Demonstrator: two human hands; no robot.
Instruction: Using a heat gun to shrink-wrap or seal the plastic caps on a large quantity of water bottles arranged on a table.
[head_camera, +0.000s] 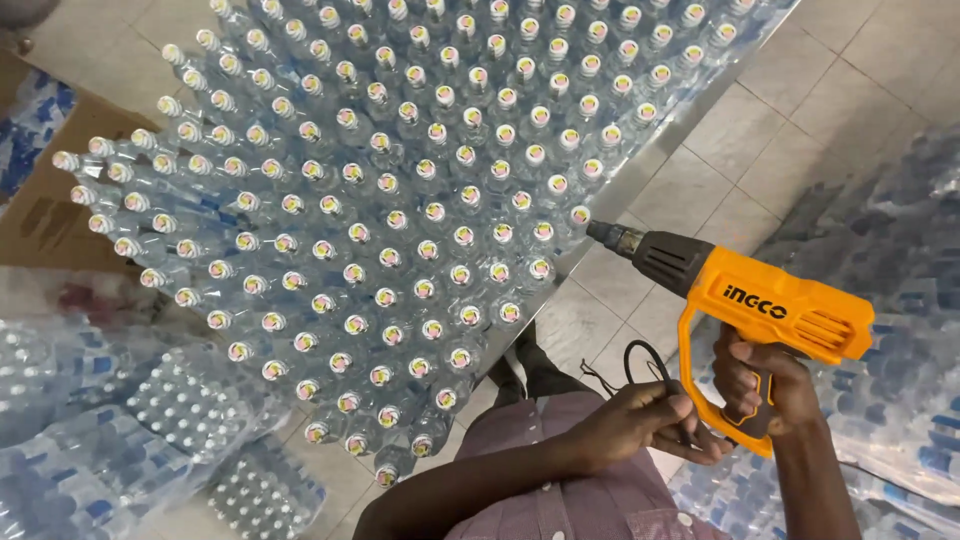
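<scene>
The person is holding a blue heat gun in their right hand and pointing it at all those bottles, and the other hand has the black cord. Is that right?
Not quite: the heat gun is orange with a dark nozzle, not blue, as the head view shows. The rest holds: the right hand grips its handle, the nozzle points at the clear plastic bottles packed on the table, and the left hand holds the black cord.

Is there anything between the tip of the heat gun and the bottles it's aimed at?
Nothing visible. The heat gun, held in the right hand, has its nozzle right at the edge row of bottles. The left hand holds the cord back by the handle.
</scene>
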